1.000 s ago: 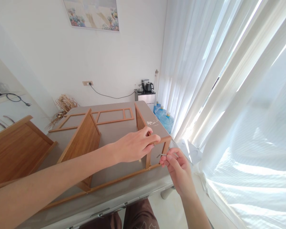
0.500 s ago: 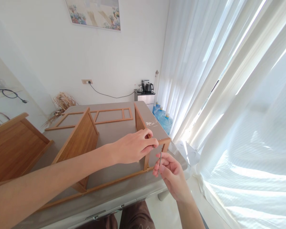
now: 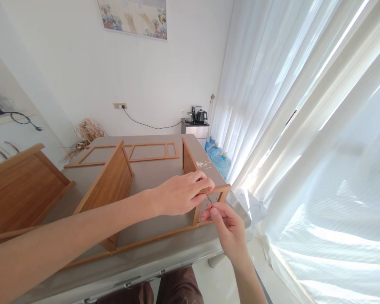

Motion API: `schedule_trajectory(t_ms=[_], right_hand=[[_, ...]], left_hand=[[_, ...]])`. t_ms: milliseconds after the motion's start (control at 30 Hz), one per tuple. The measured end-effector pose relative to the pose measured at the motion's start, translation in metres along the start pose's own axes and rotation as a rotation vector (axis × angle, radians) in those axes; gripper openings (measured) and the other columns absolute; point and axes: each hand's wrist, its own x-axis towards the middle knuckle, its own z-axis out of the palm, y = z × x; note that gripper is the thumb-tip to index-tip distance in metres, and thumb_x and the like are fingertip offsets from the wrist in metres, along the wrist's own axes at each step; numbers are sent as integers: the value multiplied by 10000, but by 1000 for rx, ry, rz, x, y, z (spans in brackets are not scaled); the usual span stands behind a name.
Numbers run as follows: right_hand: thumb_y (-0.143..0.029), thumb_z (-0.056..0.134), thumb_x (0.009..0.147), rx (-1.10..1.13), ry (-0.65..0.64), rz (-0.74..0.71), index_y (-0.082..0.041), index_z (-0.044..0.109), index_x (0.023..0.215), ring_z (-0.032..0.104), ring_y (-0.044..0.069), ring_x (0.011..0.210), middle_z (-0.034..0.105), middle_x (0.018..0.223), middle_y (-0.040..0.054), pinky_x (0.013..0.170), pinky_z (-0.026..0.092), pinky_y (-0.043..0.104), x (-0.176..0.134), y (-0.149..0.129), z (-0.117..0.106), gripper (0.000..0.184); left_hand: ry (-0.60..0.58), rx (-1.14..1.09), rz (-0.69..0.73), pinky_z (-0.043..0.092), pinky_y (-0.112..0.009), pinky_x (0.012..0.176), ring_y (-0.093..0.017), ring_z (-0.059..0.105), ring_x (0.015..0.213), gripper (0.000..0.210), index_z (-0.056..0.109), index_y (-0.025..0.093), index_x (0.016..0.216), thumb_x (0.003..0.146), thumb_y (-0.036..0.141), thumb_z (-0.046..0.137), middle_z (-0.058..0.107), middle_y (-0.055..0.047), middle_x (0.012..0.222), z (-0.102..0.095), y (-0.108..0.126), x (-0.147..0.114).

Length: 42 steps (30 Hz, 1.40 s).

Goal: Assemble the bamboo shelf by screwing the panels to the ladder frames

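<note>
My left hand (image 3: 183,194) reaches across the wooden frame with its fingers pinched on a small screw (image 3: 207,195), mostly hidden by the fingertips, near the frame's right end. My right hand (image 3: 228,228) is closed round a thin bent metal hex key (image 3: 211,202). The key's tip meets the screw at my left fingertips. Beneath both hands lies the wooden frame (image 3: 158,235), with upright panels; one wooden panel (image 3: 109,185) stands left of my left hand, and a narrower end panel (image 3: 189,160) rises just beyond it.
The frame rests on a grey-covered table (image 3: 152,177). A flat wooden ladder-like frame (image 3: 148,159) lies at the back, and another wooden panel (image 3: 25,190) leans at the left. White curtains (image 3: 323,202) hang close on the right. A kettle (image 3: 201,116) stands on a small cabinet beyond.
My right hand has turned the hex key and brought its tip up to the screw in my left fingers. My left hand stays at the same end of the frame; the view has shifted slightly.
</note>
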Motion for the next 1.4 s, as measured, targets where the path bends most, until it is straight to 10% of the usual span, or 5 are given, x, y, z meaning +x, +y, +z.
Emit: schedule_trajectory(t_ms=[1400], right_hand=[[-233, 726, 928, -135, 308, -323, -278, 673, 1200, 781, 185, 799, 768, 968, 19, 738, 665, 331, -2, 18, 17, 281]], left_hand=[[-32, 14, -38, 464, -347, 680, -195, 651, 863, 185, 464, 218, 1158, 981, 270, 468, 635, -42, 1143, -11, 2, 0]])
